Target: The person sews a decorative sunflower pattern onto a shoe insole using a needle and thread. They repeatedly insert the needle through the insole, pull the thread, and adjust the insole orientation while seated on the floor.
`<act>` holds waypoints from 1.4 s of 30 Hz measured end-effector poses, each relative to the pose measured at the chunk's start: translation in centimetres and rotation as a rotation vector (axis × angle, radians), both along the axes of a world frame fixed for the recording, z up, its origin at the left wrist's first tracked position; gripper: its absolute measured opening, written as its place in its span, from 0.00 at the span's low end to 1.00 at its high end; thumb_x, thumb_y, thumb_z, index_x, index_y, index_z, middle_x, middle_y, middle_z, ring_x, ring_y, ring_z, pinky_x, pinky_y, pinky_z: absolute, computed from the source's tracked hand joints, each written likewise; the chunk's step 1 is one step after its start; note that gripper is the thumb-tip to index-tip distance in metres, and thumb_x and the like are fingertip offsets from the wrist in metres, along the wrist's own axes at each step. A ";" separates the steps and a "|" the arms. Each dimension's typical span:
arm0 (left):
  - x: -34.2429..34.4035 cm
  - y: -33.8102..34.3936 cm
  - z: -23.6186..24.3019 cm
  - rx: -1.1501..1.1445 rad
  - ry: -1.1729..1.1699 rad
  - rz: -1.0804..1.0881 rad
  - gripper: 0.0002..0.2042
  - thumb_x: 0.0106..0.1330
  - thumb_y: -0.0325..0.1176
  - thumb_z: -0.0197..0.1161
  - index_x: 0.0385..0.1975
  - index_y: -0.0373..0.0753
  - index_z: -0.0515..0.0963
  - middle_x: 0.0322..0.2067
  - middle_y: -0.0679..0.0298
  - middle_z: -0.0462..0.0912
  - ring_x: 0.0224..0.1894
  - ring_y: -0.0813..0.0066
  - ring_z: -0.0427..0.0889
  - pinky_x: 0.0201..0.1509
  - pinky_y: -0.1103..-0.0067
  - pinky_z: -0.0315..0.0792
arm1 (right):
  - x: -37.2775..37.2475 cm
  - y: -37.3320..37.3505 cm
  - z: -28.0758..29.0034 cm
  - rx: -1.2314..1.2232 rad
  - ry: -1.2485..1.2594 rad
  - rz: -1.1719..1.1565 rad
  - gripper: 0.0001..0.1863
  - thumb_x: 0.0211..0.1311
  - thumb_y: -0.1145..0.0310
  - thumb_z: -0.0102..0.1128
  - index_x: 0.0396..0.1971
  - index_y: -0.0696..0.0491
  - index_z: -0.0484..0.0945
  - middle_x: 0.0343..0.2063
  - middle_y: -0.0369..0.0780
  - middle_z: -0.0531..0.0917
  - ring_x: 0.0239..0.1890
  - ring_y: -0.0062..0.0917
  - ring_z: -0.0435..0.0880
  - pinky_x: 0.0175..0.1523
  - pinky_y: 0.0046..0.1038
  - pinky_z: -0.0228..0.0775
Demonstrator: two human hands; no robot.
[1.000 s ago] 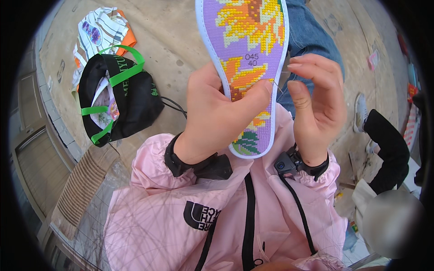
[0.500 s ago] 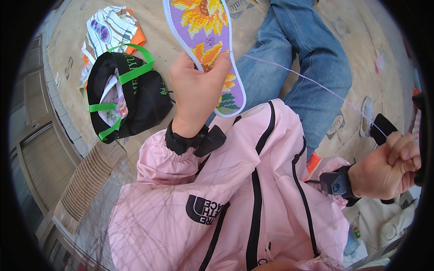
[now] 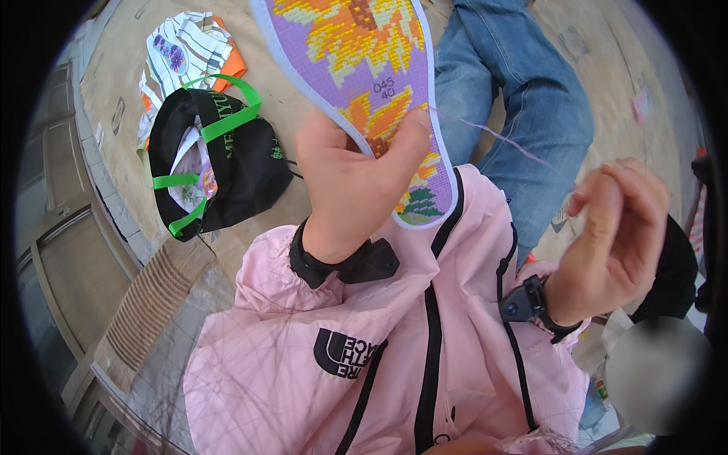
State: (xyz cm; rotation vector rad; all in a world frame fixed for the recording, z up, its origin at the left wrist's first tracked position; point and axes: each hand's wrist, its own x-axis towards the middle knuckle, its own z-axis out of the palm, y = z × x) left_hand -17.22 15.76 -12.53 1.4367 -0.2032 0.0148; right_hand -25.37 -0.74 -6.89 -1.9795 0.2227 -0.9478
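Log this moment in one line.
left hand: grips flowered insole | right hand: apart from insole, grip unclear | lilac thread: extends from insole toward right hand

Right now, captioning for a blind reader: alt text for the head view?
The left hand holds a purple fabric insole with yellow flowers; lilac thread trails toward the right hand. A black, green-handled fabric bag lies left.

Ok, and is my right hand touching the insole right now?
Apart. The head view shows your right hand off to the side, with the jeans visible between it and the insole, which your left hand holds.
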 end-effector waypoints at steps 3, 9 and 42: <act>-1.5 -0.1 1.1 0.040 0.054 -0.059 0.09 0.57 0.20 0.68 0.37 0.29 0.80 0.33 0.62 0.84 0.33 0.80 0.82 0.38 0.83 0.75 | 1.5 2.0 -2.9 -0.170 -0.010 0.155 0.11 0.46 0.88 0.64 0.32 0.61 0.81 0.23 0.40 0.77 0.22 0.21 0.74 0.25 0.19 0.64; -1.8 -0.5 0.9 0.017 -0.013 -0.080 0.08 0.56 0.19 0.68 0.36 0.30 0.80 0.33 0.63 0.84 0.32 0.81 0.82 0.37 0.83 0.75 | 1.7 3.8 -3.3 -0.171 0.037 0.116 0.11 0.41 0.87 0.67 0.28 0.60 0.82 0.19 0.39 0.74 0.17 0.22 0.73 0.20 0.21 0.61; -1.9 -0.9 1.1 -0.079 0.018 -0.063 0.04 0.56 0.19 0.67 0.30 0.31 0.81 0.26 0.69 0.82 0.26 0.88 0.76 0.28 0.87 0.68 | 1.9 3.9 -3.7 -0.124 0.047 0.108 0.11 0.41 0.88 0.64 0.27 0.60 0.81 0.17 0.38 0.71 0.15 0.21 0.70 0.19 0.21 0.59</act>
